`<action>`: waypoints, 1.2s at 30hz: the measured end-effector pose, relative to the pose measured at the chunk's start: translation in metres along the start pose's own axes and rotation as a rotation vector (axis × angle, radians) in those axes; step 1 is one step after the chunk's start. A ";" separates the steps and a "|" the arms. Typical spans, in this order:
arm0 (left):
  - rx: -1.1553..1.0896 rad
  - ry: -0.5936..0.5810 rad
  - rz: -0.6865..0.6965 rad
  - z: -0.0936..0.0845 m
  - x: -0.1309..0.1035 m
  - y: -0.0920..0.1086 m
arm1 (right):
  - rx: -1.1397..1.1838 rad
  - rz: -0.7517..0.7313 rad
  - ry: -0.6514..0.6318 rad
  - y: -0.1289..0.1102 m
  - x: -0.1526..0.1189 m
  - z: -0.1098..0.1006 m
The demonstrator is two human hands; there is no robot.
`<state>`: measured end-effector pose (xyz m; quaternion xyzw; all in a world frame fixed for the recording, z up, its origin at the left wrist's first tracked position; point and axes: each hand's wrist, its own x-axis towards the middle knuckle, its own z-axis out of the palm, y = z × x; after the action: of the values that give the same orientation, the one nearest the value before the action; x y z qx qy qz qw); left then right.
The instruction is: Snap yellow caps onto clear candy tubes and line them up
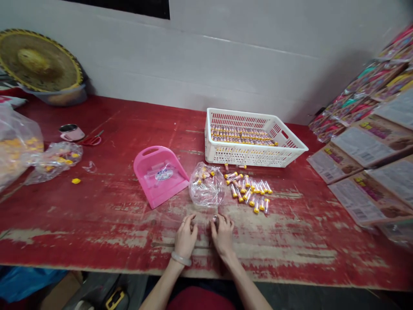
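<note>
My left hand (186, 237) rests over the front of the table with its fingers curled in; whatever they may hold is hidden. Beside it, my right hand (223, 234) is closed around a small clear tube (215, 218), of which just the round, shiny end shows. Just beyond both hands sits a clear plastic bag (208, 191) with small tubes and yellow-capped pieces in it. To its right lie several loose clear tubes with yellow caps (248, 191). A pink dustpan (161, 176) with some clear tubes on it lies to the left of the bag.
A white plastic basket (258, 156) holds rows of capped tubes. Boxed goods (361, 172) are stacked at the right. On the left are a bag of yellow caps (19, 146), a smaller bag (61, 157), a mug (71, 132), scissors (92, 140) and a straw hat (38, 60).
</note>
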<state>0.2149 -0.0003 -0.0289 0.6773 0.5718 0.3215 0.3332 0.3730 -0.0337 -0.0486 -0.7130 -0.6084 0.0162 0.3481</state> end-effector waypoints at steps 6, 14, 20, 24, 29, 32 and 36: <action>-0.054 0.035 0.002 -0.003 0.006 -0.002 | -0.008 0.004 0.052 0.016 -0.005 -0.005; -0.097 -0.009 -0.005 0.002 0.004 -0.003 | 0.003 -0.014 -0.021 0.007 -0.019 -0.001; -0.108 0.003 -0.019 0.000 0.005 -0.006 | 0.008 -0.032 -0.075 -0.006 -0.010 0.007; -0.111 0.007 -0.012 -0.002 0.006 -0.007 | -0.006 0.007 -0.029 0.001 0.003 0.010; -0.121 0.015 -0.030 -0.004 0.005 -0.010 | 0.030 0.075 0.019 0.020 0.005 0.004; -0.129 0.014 -0.042 -0.002 0.005 -0.011 | 0.025 0.128 0.064 0.029 0.000 -0.005; -0.140 0.000 -0.056 0.000 0.006 -0.011 | -0.005 0.154 0.069 0.038 -0.005 -0.014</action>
<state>0.2096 0.0073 -0.0379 0.6361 0.5667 0.3510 0.3886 0.4101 -0.0452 -0.0594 -0.7588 -0.5394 0.0170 0.3647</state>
